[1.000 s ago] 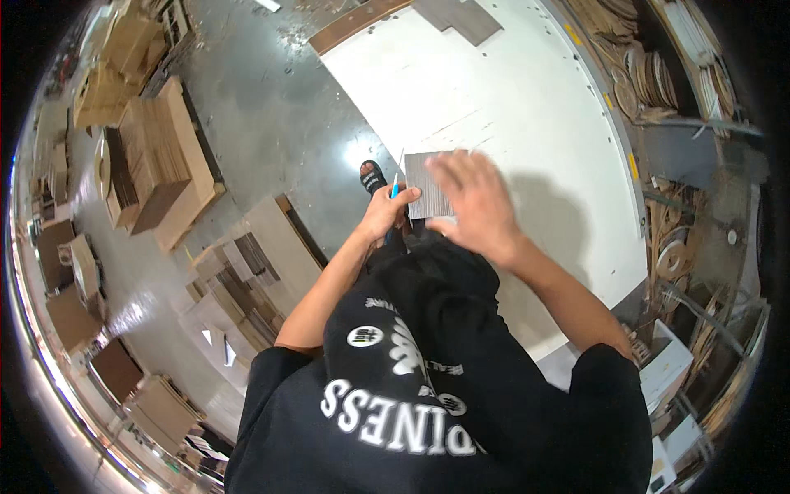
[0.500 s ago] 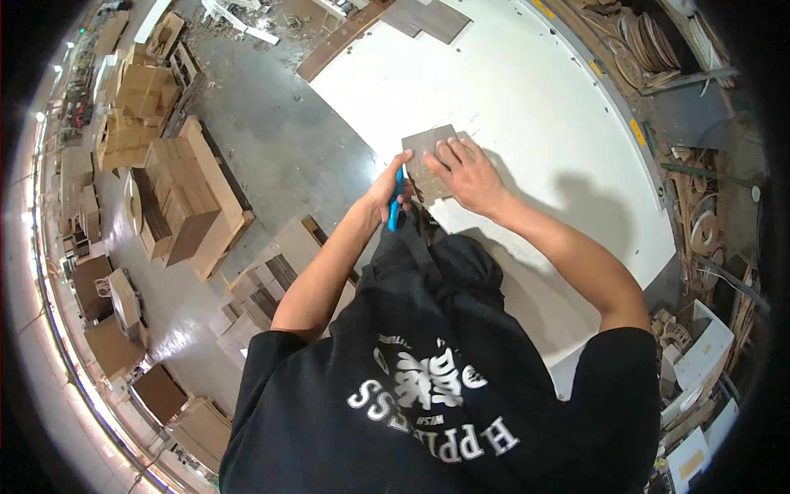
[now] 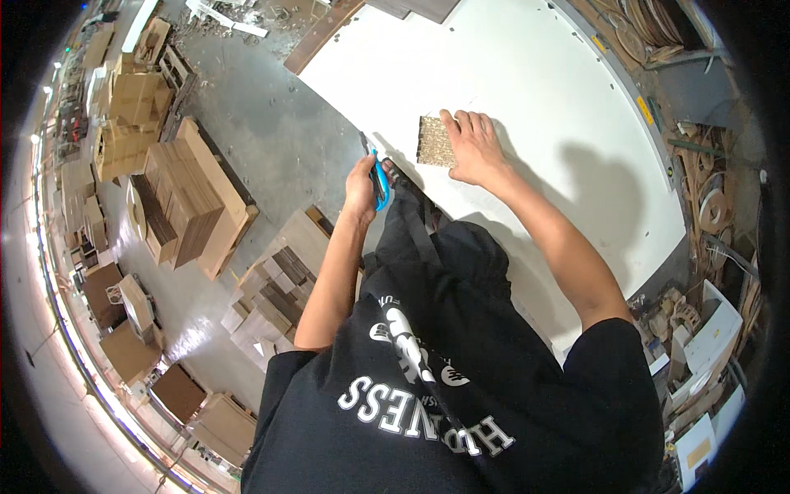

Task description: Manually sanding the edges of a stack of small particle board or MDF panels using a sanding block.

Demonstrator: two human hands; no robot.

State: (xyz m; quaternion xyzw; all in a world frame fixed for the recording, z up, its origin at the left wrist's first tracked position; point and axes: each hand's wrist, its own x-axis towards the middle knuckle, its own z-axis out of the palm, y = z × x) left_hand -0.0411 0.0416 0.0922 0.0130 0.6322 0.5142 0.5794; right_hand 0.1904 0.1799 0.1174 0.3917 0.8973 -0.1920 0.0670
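My left hand (image 3: 362,188) is closed around a blue-handled tool (image 3: 381,183) with a narrow dark tip, held just off the near left edge of the white tabletop (image 3: 527,90). Its exact kind is unclear. On the tabletop sits a small block of stacked chipboard pieces (image 3: 434,142), its rough speckled tan side turned up and a dark edge on its left. My right hand (image 3: 477,150) grips the block's right side, fingers at the far corner and thumb at the near one. The palm hides that side of the block.
Dark wood-grain boards (image 3: 411,6) lie at the table's far end. Stacked brown panels (image 3: 185,202) rest on a pallet to the left, with small offcuts (image 3: 276,280) nearer me. Edge-banding coils (image 3: 650,33) and scraps fill the right side.
The block has turned from its dark face up to its speckled side up. My left hand has left it and moved left with the blue-handled tool; my right hand has shifted to its right side.
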